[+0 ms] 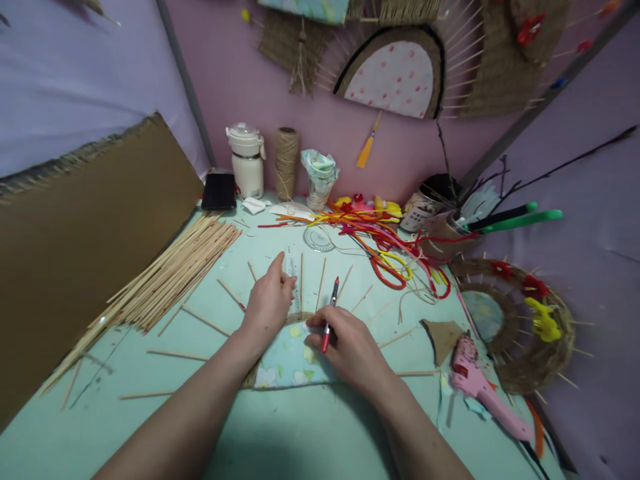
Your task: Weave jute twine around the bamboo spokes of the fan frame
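A half-round piece covered in floral fabric [285,360] lies flat, edged with twine, with thin wooden sticks [321,283] fanning out from it. My left hand [267,297] rests over its upper left part, one digit stretched forward and the others curled at a clear ruler [293,270]. The ruler lies beside an upright stick. Between the fingers of my right hand [347,337] is a red-and-silver pen [329,327], its pointed end facing away from me. The fingertips of that hand are at the fabric's upper edge.
Bundled sticks [175,277] lie left by a cardboard sheet [100,233]. Behind are a twine spool [287,163], a white bottle [247,163] and a protractor [320,238]. Scissors [387,270] lie among coloured cords. A pink glue gun [487,393] and a round woven piece [560,347] are right.
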A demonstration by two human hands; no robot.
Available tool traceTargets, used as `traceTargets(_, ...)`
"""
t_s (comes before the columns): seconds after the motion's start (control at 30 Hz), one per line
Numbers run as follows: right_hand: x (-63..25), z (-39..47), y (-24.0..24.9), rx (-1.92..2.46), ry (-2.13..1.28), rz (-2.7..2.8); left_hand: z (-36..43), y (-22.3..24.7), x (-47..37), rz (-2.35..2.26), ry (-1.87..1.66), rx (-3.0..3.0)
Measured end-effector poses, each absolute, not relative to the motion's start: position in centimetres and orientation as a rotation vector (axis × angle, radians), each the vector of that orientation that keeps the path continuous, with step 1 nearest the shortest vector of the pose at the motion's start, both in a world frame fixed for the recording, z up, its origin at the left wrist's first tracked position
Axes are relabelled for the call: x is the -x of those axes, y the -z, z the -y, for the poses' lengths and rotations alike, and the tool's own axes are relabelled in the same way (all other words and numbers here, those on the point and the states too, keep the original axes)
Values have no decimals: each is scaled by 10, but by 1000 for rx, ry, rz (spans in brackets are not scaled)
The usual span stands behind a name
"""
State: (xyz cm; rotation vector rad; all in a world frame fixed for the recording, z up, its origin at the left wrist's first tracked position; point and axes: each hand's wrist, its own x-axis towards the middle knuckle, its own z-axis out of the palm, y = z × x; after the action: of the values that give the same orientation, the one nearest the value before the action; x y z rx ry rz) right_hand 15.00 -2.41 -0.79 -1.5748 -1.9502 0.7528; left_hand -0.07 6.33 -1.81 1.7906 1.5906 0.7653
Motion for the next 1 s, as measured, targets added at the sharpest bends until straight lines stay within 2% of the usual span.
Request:
traceTargets(0.33,-149,24,8,1562,-764,1941,-63,26,-3,-1680,-700,-1978)
traceTargets(1.0,-148,24,9,1562,-740,1977,-65,27,-5,-1585,-710,-1991)
